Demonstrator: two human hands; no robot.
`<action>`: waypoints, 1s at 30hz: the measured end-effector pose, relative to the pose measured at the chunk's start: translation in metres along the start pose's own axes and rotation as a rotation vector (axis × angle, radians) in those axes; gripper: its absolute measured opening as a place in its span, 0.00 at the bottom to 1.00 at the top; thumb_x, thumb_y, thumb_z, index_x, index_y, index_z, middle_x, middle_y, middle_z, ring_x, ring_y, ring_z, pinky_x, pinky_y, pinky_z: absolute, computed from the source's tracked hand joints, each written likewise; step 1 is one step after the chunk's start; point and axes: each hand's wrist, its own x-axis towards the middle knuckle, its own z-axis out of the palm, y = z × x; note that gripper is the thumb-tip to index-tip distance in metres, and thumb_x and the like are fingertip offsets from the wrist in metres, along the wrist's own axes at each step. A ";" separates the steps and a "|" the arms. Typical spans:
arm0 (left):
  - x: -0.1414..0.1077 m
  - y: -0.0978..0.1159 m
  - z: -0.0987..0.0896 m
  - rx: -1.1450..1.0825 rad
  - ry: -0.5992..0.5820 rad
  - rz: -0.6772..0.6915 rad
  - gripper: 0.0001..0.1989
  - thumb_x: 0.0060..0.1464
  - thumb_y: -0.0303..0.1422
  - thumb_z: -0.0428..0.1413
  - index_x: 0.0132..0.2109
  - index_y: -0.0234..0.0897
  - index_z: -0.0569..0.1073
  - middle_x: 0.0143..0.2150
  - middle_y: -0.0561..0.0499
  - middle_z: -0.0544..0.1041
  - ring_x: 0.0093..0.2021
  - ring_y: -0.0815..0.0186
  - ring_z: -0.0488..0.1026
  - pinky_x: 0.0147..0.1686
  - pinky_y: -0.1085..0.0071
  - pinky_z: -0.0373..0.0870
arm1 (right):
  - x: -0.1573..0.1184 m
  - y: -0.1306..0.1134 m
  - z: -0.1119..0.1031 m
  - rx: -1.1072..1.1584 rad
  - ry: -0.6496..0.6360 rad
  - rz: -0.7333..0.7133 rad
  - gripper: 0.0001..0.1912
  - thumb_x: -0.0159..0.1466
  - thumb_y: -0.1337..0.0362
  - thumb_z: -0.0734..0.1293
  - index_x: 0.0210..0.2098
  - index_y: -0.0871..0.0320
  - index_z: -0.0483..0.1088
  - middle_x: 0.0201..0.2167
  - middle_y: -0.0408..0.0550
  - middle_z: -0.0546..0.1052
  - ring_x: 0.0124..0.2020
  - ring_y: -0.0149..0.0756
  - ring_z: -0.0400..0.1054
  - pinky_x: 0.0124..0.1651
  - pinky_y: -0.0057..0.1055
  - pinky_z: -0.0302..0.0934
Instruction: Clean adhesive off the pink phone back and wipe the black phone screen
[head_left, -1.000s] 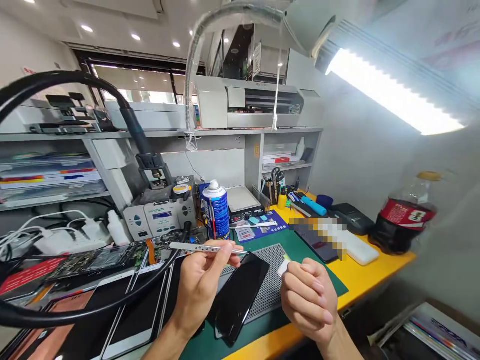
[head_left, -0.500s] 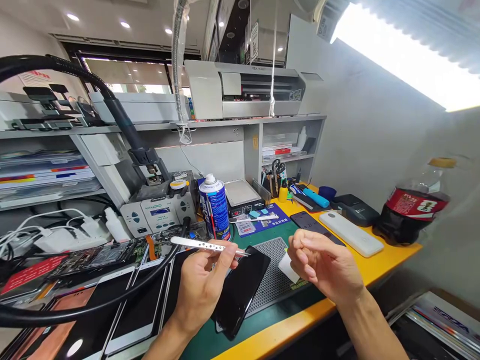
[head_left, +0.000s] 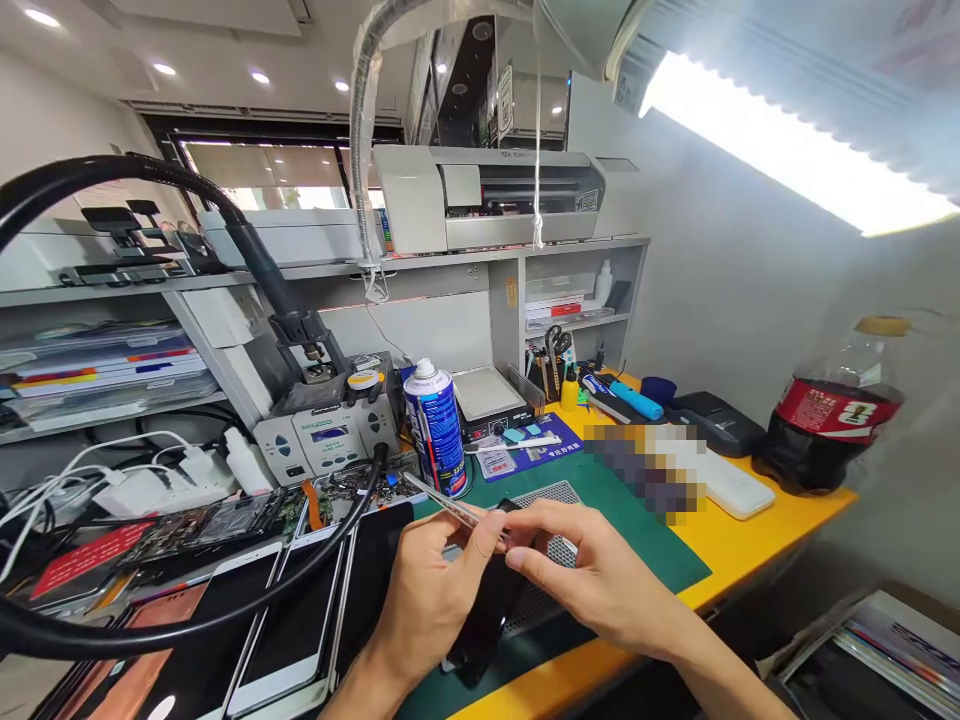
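Observation:
My left hand (head_left: 442,575) is closed on a pair of silver tweezers (head_left: 435,494), pinched between thumb and fingers. The tweezers' handle points up and left, and their tips are hidden where the hands meet. My right hand (head_left: 600,575) has its fingers curled, with the fingertips against the left thumb and the tweezers' tip end. Whatever lies between the right fingertips is hidden. Below both hands a black smartphone (head_left: 486,625) lies at an angle, partly covered by them. It rests on a grey perforated pad (head_left: 559,492) on the green mat (head_left: 645,540).
Several phones and tablet panels (head_left: 289,610) crowd the left, crossed by a black hose (head_left: 225,625). A blue spray can (head_left: 435,430) stands behind the hands. To the right are a white power bank (head_left: 720,480) and a cola bottle (head_left: 832,410). A lit lamp (head_left: 787,140) hangs above.
My right hand has moved left to meet the left hand at the tweezers. The tweezers have tilted more steeply. The view has shifted slightly upward.

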 end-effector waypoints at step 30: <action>-0.009 0.002 -0.007 0.542 -0.409 -0.152 0.37 0.45 0.47 0.63 0.61 0.39 0.69 0.54 0.40 0.74 0.55 0.44 0.67 0.55 0.47 0.62 | 0.060 0.091 -0.067 -0.845 -0.220 0.229 0.15 0.69 0.60 0.67 0.53 0.59 0.70 0.52 0.52 0.74 0.48 0.43 0.72 0.49 0.44 0.69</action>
